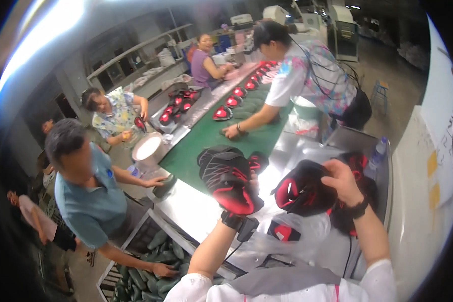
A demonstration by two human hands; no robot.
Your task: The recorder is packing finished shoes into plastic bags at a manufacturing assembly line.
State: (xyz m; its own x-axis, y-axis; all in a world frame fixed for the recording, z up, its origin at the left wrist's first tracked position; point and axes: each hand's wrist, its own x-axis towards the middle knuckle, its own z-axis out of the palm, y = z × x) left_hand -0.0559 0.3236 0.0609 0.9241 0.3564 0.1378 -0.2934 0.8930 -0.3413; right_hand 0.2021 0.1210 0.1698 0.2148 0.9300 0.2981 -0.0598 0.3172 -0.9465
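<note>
In my left hand (254,185) is a black shoe upper (220,171) with grey lines and a red lining; it hides most of that hand. My right hand (343,182) grips the edge of another black shoe upper (309,190), its red-lined opening facing left. Both uppers are held up over the shiny metal table. Below them a red and black piece (283,232) lies by clear plastic bags (307,226). More black and red uppers (355,161) are heaped beside my right hand, partly hidden by it.
A green conveyor belt (186,156) carries red and black uppers and dark green shoe lasts away from me. One co-worker (307,75) leans over it; another (88,186) reaches into a crate of lasts (146,277). A plastic bottle (378,153) stands at the right.
</note>
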